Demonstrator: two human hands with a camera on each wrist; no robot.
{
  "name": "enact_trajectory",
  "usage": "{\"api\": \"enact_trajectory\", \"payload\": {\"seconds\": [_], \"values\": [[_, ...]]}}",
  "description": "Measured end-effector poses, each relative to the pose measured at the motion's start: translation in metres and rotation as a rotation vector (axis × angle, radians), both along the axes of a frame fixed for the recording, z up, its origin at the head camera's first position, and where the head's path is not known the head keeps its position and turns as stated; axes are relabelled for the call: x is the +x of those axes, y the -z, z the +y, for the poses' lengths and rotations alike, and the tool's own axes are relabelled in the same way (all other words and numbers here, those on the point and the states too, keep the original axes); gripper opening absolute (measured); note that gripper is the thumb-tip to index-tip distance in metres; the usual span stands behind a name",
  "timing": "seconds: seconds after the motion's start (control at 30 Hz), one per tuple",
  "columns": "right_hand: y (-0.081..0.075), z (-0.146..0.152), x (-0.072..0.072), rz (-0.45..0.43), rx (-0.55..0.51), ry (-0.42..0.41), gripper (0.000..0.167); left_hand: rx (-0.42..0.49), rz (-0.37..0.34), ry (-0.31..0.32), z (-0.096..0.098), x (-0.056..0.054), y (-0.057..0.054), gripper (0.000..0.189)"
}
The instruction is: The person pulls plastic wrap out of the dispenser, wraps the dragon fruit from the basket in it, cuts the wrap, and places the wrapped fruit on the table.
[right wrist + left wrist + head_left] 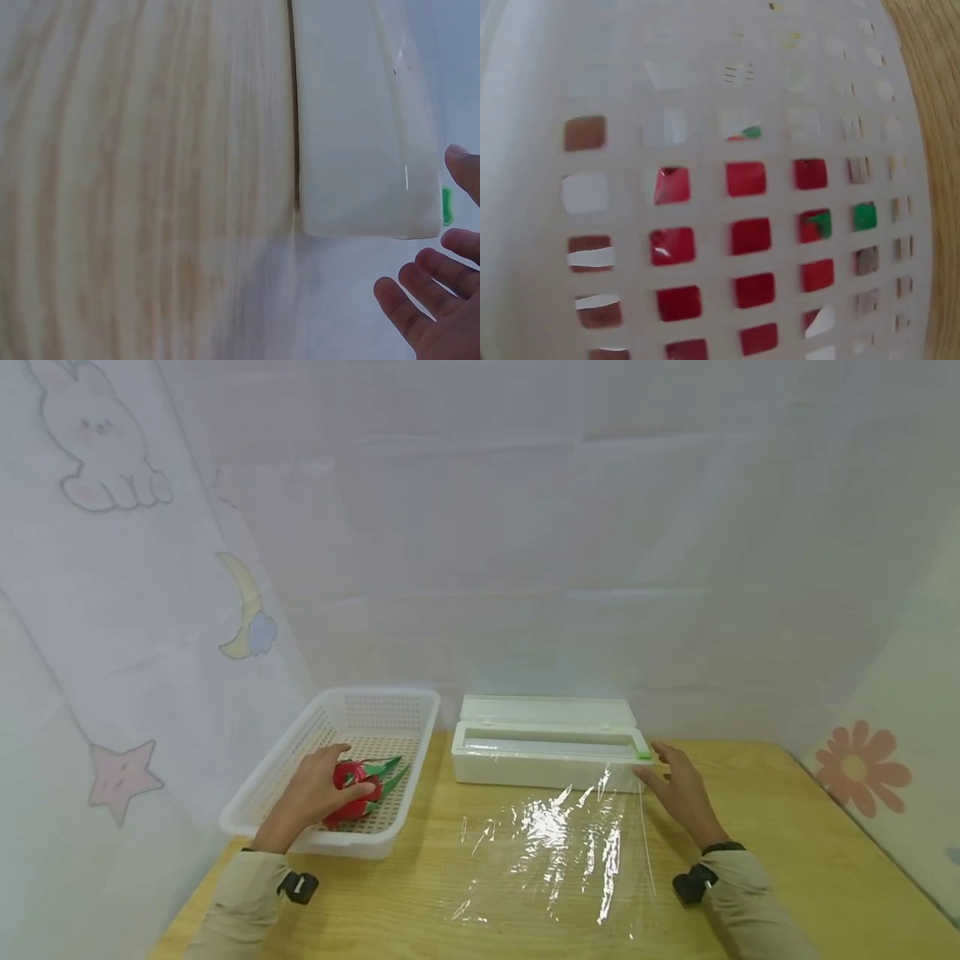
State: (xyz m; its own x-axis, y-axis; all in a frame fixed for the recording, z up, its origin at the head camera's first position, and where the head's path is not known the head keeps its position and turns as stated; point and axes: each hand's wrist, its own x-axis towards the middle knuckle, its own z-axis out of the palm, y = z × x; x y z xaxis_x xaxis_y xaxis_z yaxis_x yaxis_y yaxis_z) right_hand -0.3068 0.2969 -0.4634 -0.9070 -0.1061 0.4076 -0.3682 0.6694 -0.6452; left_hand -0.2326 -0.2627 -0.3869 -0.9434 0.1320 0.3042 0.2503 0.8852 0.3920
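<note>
A red dragon fruit [348, 813] with green leafy tips lies in a white perforated plastic basket [424, 752]. My left hand [315, 787] reaches over the basket's near rim and holds the fruit, thumb across its near side and fingers toward the back. Through the holes of the basket wall [705, 217], the left wrist view shows patches of red and green. At the right end of a white cling film dispenser [525, 770], my right hand [681, 789] is spread, thumb by the front corner and fingers near a green piece [644, 756].
Clear film [547, 852] stretches from the dispenser toward me over the wooden table [780, 827], with glare and wrinkles on it. The dispenser's lid [547, 710] stands raised at the back. Printed cloth [480, 527] hangs behind and at the sides.
</note>
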Motion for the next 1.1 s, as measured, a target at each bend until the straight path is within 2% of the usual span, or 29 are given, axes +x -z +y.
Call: {"api": "enact_trajectory", "payload": {"seconds": [0.23,0.63,0.9,1.1], "values": [[0.008,0.003,0.000,-0.007,-0.010,-0.003,0.060,0.004,-0.058,-0.002,-0.005,-0.004,0.007,0.084],[0.007,0.007,-0.002,-0.023,0.020,-0.014,0.065,-0.023,-0.103,-0.006,-0.008,-0.010,0.015,0.090],[0.006,0.006,0.000,0.000,0.028,-0.008,0.063,-0.020,-0.156,0.012,-0.009,-0.009,0.015,0.086],[0.005,0.008,0.000,-0.015,0.031,0.000,0.062,0.009,-0.212,0.024,-0.010,-0.010,0.014,0.086]]}}
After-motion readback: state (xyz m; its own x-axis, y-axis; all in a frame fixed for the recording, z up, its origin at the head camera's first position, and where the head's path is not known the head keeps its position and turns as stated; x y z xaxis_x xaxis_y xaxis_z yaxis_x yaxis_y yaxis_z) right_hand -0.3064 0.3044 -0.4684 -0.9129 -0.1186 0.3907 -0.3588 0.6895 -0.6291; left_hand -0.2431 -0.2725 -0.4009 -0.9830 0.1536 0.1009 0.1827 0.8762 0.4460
